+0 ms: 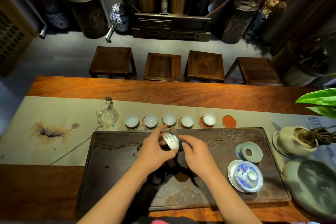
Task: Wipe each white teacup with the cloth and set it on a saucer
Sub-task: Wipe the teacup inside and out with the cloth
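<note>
Dark carved stone tea tray (pixel 116 169) on a wooden table. Left hand (pixel 156 149) grips a white porcelain teacup with blue motif (pixel 171 142) above the tray; right hand (pixel 195 152) presses a dark grey cloth (pixel 179 136) against it. Five white cups stand beyond; one red round saucer (pixel 229 121) bare.

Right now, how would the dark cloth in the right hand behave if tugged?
Probably floppy: the dark cloth bunches and drapes between the right hand and the teacup. Likely light, since it hangs from the fingers without sagging them.
</note>
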